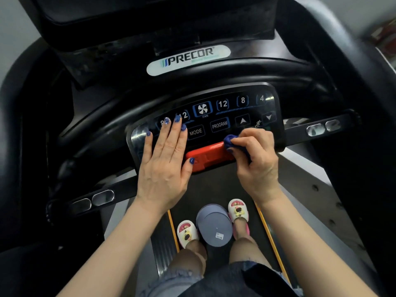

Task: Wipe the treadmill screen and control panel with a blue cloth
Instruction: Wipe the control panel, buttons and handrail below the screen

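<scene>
The black control panel (227, 112) with lit buttons sits in the middle of the view. My left hand (165, 159) lies flat on the panel's left part, fingers straight, thumb touching the red stop bar (205, 156). My right hand (257, 155) grips a bunched blue cloth (230, 139) and holds it against the right end of the red bar, below the PROGRAM button. Most of the cloth is hidden inside the fist. The dark screen (150, 9) stands at the top of the view, apart from both hands.
A curved black handlebar (214, 69) runs above the panel, with side grips bearing metal sensors (102, 197) left and right. On the belt between my slippered feet stands a grey round container (215, 228). Grey side rails flank the belt.
</scene>
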Available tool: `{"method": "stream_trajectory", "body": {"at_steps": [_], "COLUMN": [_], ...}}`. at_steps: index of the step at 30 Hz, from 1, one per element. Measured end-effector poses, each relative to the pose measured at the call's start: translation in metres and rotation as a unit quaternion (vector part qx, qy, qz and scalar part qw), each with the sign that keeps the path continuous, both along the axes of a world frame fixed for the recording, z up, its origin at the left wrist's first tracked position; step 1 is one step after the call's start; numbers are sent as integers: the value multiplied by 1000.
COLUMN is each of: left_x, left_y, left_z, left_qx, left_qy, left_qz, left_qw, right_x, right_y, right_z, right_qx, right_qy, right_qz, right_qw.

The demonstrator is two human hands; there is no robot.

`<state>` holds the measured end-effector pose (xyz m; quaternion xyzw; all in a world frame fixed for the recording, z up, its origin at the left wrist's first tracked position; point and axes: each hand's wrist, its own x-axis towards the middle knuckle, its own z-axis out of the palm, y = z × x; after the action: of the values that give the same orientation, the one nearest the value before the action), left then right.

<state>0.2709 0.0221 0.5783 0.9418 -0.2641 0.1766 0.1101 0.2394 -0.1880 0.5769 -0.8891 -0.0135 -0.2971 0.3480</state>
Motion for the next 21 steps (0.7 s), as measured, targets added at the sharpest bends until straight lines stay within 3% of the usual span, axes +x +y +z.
{"method": "stream_trajectory", "body": {"at_steps": [5,9,13,17,21], "left_x": [1,1,1,1,0], "left_y": [2,3,3,3,4], "left_z": [0,-2,-4,-2,-2], "left_qx": [2,5,9,-2,-4], "left_qy": [-1,-4,-5,1,5], "left_qz": [-6,-6,-6,-8,-9], "left_qw": [1000,1000,1000,1000,1000], "right_x": [1,1,2,0,0], "right_y": [10,9,16,20,30], "right_z": [1,4,2,6,4], "right_qx": [-35,-21,-53,-28,-67], "right_qy": [-12,-1,-3,2,0], "right_qz": [35,-2,46,7,63], "right_qw": [999,1000,998,1000,996]}}
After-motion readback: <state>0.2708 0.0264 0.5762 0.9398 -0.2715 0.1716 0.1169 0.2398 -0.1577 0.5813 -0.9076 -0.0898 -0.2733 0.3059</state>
